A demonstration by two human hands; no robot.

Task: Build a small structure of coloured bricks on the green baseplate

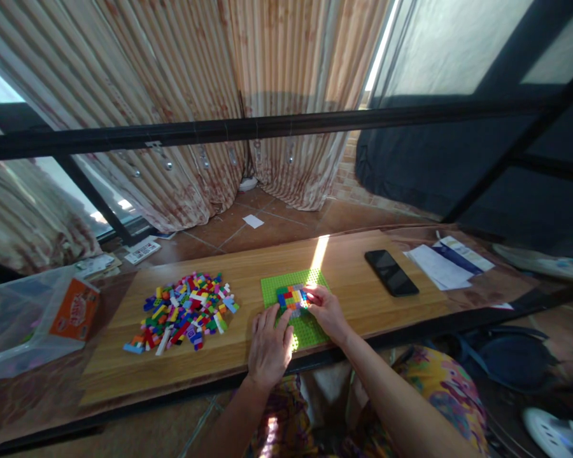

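Note:
A green studded baseplate (272,289) lies on the wooden board. Near its middle sits a flat patch of coloured building bricks (293,298), with red, yellow, blue, orange and grey among them. My left hand (270,343) rests flat over the plate's left edge, fingers stretched out, the tips touching the near left side of the patch. At the right side of the patch, my right hand (327,310) has thumb and fingers pinched together on a small building brick, mostly hidden by the fingertips. To the left is a loose heap of mixed bricks (191,312).
A black phone (391,272) lies on the wooden board (348,254), right of the plate. Papers (442,266) are further right. At the far left stands a clear plastic box (33,324) with an orange label. A dark metal bar (277,126) crosses behind the board, before curtains.

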